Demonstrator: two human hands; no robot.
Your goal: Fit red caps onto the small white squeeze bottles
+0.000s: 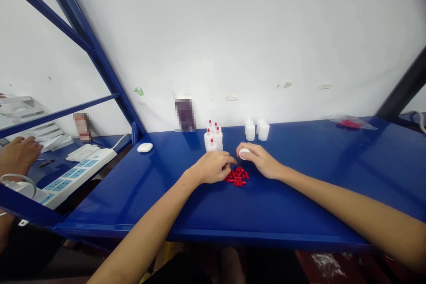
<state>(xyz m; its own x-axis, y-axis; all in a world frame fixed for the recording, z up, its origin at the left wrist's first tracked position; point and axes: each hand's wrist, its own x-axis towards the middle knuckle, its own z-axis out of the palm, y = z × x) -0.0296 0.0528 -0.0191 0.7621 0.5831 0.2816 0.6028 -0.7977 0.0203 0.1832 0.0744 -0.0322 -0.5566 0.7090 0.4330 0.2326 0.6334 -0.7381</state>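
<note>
Several small red caps (pixel 237 177) lie in a loose pile on the blue table (pixel 213 213). My left hand (pixel 216 167) is over the pile's left edge, its fingers curled together; whatever is between the fingertips is too small to make out. My right hand (pixel 259 158) is wrapped round a white bottle (pixel 245 154), just right of and behind the pile. Behind my left hand stand several white bottles with red tips (pixel 212 144), grouped closely and upright. Further right, near the wall, are white bottles without red tips (pixel 263 130).
A white rounded case (pixel 144 147) lies at the table's left. A dark blurred object (pixel 185 115) leans on the wall. At the back right is a plastic bag with red pieces (pixel 349 123). Beyond the blue frame are a power strip (pixel 76 177) and another person's hand (pixel 21 155).
</note>
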